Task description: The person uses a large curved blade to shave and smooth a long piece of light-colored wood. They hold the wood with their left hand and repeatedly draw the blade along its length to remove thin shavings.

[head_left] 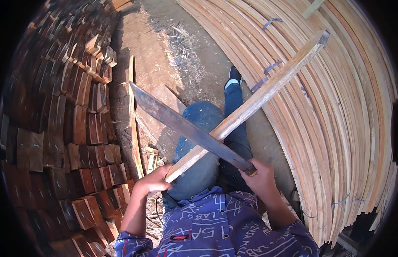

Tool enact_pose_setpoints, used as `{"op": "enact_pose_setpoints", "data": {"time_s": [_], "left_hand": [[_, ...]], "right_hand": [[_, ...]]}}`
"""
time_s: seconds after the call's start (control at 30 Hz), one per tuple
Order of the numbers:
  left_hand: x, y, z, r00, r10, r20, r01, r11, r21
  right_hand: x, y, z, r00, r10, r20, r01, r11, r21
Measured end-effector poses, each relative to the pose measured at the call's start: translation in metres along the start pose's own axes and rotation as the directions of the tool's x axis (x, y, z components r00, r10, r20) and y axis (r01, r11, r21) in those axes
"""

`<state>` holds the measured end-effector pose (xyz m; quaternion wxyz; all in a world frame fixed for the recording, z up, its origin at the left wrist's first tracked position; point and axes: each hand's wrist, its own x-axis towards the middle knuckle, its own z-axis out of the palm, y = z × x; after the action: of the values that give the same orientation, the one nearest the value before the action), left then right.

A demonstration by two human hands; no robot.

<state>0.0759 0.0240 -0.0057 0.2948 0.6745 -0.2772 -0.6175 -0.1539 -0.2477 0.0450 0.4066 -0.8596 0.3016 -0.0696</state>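
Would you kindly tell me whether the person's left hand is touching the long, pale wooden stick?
Touching: the head view plainly shows the left hand gripping the long, pale wooden stick at its near end.

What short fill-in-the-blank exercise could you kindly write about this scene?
1. The right hand grips the machete by its ____.
2. The left hand holds one ____ of the wooden stick.
3. Where they cross, the machete's ____ hides part of the stick.
4. The stack of long wooden strips fills the picture's ____ side.
Missing words: handle; end; blade; right.
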Motion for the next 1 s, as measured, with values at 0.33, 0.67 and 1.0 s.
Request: {"op": "enact_pose_setpoints", "data": {"time_s": [0.33, 0.67, 1.0], "left_hand": [[0.003, 0.01, -0.017, 0.983, -0.113, 0.146, 0.133, 0.982, -0.137], [0.008, 0.009, 0.013, 0.988, 0.08, -0.133, -0.074, 0.996, 0.047], [-0.004, 0.03, 0.04, 0.907, 0.006, -0.422, 0.116, 0.958, 0.262]], "right_hand": [[0.001, 0.008, 0.0, 0.975, 0.137, -0.176, -0.13, 0.99, 0.051], [-0.002, -0.009, -0.021, 0.903, 0.413, -0.117, -0.38, 0.896, 0.23], [-0.012, 0.004, -0.026, 0.895, 0.406, -0.185, -0.237, 0.783, 0.575]]}}
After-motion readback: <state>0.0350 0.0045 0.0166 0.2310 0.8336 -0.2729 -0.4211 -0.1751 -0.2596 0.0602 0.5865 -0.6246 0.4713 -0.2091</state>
